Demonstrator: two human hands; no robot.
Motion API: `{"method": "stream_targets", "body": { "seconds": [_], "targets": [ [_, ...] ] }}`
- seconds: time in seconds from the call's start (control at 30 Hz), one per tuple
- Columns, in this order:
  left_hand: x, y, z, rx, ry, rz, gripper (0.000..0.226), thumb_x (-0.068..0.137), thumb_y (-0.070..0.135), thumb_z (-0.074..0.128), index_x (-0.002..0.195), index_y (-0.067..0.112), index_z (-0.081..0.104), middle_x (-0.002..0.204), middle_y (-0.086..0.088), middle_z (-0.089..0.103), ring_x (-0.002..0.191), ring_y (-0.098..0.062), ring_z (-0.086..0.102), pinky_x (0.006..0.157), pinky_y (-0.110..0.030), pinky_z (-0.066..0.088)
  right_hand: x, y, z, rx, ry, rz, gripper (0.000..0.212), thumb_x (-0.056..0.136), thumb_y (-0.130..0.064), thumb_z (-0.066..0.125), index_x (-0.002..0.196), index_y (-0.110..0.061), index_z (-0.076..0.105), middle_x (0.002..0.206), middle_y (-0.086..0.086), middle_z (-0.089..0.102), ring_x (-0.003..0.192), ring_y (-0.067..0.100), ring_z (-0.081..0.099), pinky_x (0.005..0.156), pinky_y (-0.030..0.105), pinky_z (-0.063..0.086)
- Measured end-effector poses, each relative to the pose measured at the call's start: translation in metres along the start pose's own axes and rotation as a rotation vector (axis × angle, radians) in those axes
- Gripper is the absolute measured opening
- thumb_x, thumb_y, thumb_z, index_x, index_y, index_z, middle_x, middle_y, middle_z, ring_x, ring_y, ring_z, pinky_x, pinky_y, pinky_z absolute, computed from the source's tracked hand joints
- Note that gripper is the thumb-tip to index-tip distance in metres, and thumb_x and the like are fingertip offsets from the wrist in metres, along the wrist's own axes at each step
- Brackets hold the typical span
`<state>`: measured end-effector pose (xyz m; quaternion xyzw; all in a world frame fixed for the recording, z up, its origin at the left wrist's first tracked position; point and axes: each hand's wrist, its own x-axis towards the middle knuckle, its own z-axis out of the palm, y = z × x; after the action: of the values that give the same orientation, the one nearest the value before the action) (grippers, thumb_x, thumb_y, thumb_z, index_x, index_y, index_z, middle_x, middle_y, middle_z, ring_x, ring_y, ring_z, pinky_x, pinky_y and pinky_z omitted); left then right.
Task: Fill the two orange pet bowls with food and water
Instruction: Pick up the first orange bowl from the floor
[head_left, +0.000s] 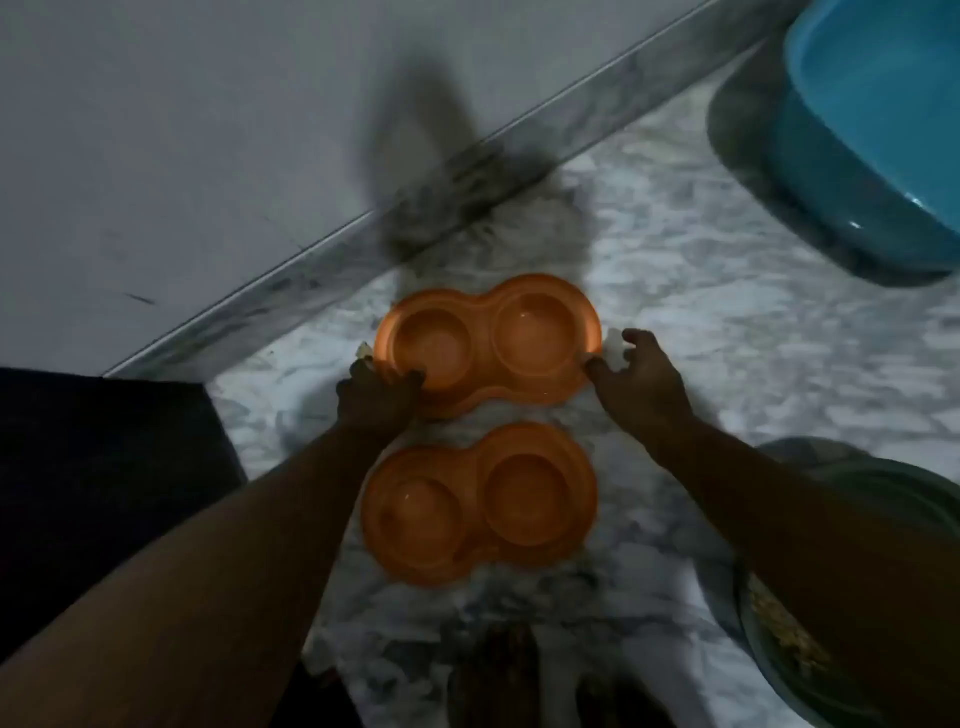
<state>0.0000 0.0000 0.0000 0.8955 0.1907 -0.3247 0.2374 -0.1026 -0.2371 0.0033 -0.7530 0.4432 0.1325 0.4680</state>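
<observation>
Two orange double pet bowls lie on the marble floor, one behind the other. The far bowl (488, 338) sits near the wall skirting. My left hand (376, 397) grips its left rim, thumb over the edge. My right hand (641, 376) is at its right rim, fingers curled beside the edge; the thumb touches the rim. The near bowl (480, 501) lies between my forearms, untouched. All wells of both bowls look empty. At the lower right a dark dish (779, 644) holds yellowish food, partly hidden by my right arm.
A blue plastic basin (872, 135) stands at the top right. The grey wall and skirting (322, 265) run diagonally behind the bowls. A dark cloth or garment (104, 478) covers the left. My foot (498, 670) shows at the bottom.
</observation>
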Motion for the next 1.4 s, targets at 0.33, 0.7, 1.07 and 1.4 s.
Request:
{"method": "stream_targets", "body": {
  "seconds": [0.33,0.7,1.07,1.4],
  "targets": [
    [0.005,0.005,-0.005,-0.136,0.172,0.051,0.05,0.084,0.025,0.07,0.126,0.002,0.055,0.126,-0.022,0.058,0.113,-0.038,0.059,0.088,-0.036,0.048,0.014,-0.012,0.003,0.032,-0.03,0.073,0.021,0.084,-0.024,0.072,0.093,-0.007,0.066,0.099,0.014,0.071,0.093,0.033,0.068,0.087,0.05,0.057],
    [-0.238,0.102,-0.218,-0.234,0.086,0.097,0.053,0.084,0.021,0.071,0.129,0.0,0.053,0.123,-0.021,0.059,0.102,-0.031,0.061,0.081,-0.032,0.046,-0.193,-0.188,-0.185,0.064,0.001,0.128,0.061,0.064,-0.059,0.077,0.102,-0.013,0.064,0.1,0.015,0.072,0.093,0.035,0.07,0.082,0.043,0.056],
    [-0.533,0.133,-0.501,-0.383,0.292,0.202,0.063,0.087,0.037,0.069,0.135,0.004,0.047,0.132,-0.019,0.047,0.114,-0.036,0.056,0.086,-0.032,0.043,-0.484,-0.417,-0.347,0.016,-0.025,-0.141,0.041,0.079,-0.045,0.068,0.1,-0.011,0.066,0.1,0.01,0.068,0.092,0.029,0.065,0.087,0.054,0.057],
    [-0.649,-0.063,-0.643,-0.495,0.526,0.255,0.059,0.086,0.042,0.069,0.127,0.003,0.052,0.125,-0.019,0.051,0.112,-0.035,0.056,0.09,-0.032,0.043,-0.701,-0.482,-0.25,-0.005,-0.107,-0.368,0.03,0.086,-0.032,0.067,0.093,-0.003,0.066,0.092,0.016,0.068,0.088,0.034,0.067,0.085,0.054,0.059]
  ]
}}
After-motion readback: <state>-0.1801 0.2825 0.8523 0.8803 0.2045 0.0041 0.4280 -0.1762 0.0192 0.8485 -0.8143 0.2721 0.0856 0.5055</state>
